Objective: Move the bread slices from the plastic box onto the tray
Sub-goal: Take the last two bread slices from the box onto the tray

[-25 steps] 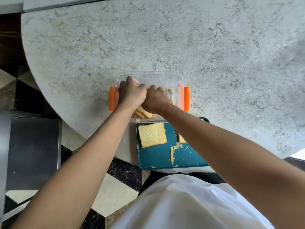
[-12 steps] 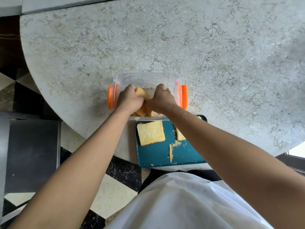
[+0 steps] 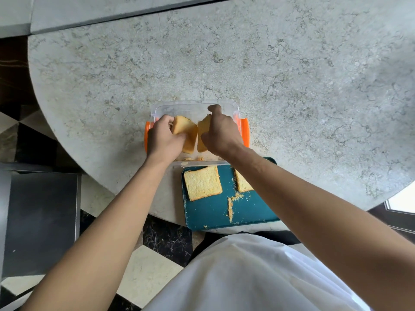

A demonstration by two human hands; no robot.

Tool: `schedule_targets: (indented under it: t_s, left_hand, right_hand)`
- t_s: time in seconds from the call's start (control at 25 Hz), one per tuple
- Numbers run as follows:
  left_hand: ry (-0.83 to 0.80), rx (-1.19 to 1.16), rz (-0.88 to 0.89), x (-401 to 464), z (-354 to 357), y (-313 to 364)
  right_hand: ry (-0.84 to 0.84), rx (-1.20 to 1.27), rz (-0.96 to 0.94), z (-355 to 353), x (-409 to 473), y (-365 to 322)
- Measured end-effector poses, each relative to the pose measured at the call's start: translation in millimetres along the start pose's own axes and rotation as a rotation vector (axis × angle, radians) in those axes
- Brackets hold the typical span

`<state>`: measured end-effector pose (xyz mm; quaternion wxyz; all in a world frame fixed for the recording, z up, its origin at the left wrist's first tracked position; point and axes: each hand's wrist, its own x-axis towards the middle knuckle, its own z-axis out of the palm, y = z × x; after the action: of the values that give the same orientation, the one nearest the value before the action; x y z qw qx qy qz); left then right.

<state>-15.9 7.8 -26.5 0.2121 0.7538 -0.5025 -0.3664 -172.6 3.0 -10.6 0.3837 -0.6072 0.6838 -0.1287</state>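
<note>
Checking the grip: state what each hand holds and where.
Left hand pinches one bread slice by its left edge; right hand grips another slice by its right side.

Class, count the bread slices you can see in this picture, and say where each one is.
4. One in the left hand at, one in the right hand at, both over the plastic box; two flat on the tray at and. Others may be hidden.

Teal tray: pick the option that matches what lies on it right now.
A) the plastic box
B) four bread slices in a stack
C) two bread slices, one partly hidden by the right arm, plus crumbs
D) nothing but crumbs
C: on the teal tray one bread slice lies flat in full view, a second slice shows beside the right forearm, and crumbs lie below them.
</note>
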Motion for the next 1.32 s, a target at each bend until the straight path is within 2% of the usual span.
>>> schedule_targets:
  t_s: [0.16, 0.32, 0.48, 0.64, 0.8, 0.92, 1.08, 1.32]
  left_hand:
    - [0.043, -0.265, 0.029, -26, -25, 4]
    - [0.094, -0.528, 0.023, -60, -49, 9]
    - [-0.076, -0.892, -0.003, -100, -60, 2]
    - [-0.248, -1.023, -0.093, -141, -42, -22]
    - [-0.292, -1.003, -0.303, -169, -4, -53]
    - [-0.261, -0.826, -0.430, -177, 25, -73]
    - [-0.233, -0.660, -0.492, -173, 51, -87]
    - [-0.233, -0.495, -0.506, -161, 63, -90]
  right_hand:
    - [0.107, 0.171, -0.082, -22, -30, 4]
    - [0.117, 0.532, -0.051, -48, -66, 19]
    - [0.049, 0.776, 0.002, -65, -100, 46]
    - [-0.018, 0.846, 0.019, -64, -128, 85]
    - [-0.033, 0.825, 0.117, -43, -146, 118]
    - [-0.037, 0.770, 0.229, -23, -149, 135]
    - [-0.054, 0.608, 0.313, -5, -145, 154]
    - [-0.057, 0.492, 0.392, 10, -146, 170]
